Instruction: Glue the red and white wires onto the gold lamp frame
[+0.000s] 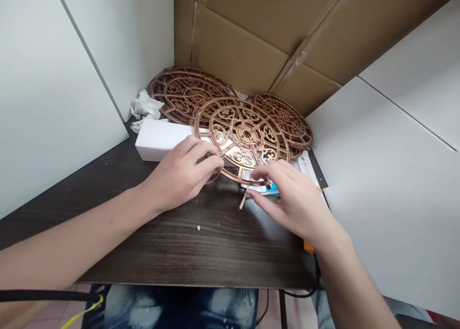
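Note:
A round, openwork gold-brown disc (248, 136) with thin red wires along its rings leans in front of me, tilted towards me. My left hand (192, 168) is at its lower left rim, fingertips pinched together on a thin wire (214, 179), part of which the hand hides. At the lower right rim is my right hand (291, 194), thumb and index finger apart with a gap between them. Just left of that thumb, a short pale stick (243, 200) rests at a slant below the rim.
Similar discs are stacked behind, at left (179, 87) and right (287, 111). A long white box (161, 137) lies under the front disc, beside crumpled tissue (145, 106). White panels and a cardboard wall (233, 46) enclose the dark table (187, 252). An orange object (308, 246) sits by my right wrist.

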Action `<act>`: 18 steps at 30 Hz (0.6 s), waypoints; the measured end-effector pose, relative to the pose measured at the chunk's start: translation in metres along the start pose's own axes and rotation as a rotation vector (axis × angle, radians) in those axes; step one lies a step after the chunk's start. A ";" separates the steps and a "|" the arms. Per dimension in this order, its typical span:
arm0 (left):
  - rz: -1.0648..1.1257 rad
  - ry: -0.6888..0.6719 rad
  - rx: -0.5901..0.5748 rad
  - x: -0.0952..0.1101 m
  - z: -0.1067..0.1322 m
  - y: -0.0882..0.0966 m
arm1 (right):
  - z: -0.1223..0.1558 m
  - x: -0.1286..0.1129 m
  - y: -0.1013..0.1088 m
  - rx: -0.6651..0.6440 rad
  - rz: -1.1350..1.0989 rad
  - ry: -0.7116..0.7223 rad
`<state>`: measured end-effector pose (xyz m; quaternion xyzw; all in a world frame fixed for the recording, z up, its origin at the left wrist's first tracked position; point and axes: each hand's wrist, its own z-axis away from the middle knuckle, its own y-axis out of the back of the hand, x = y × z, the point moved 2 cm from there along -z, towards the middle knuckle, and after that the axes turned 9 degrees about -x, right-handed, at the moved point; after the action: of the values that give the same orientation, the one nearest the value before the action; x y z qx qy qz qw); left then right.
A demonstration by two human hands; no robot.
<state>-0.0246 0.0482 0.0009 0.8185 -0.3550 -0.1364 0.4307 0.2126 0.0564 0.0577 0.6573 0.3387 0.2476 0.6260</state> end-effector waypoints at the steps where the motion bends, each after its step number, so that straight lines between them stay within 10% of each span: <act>1: -0.006 0.000 0.000 0.000 0.000 0.000 | 0.003 -0.002 -0.005 0.042 0.042 0.015; 18: -0.236 -0.226 0.004 0.036 -0.004 0.002 | 0.009 -0.009 -0.029 0.268 0.057 -0.045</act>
<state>0.0025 0.0248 0.0078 0.8349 -0.3026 -0.2765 0.3674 0.2098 0.0436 0.0292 0.7499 0.3356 0.2030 0.5327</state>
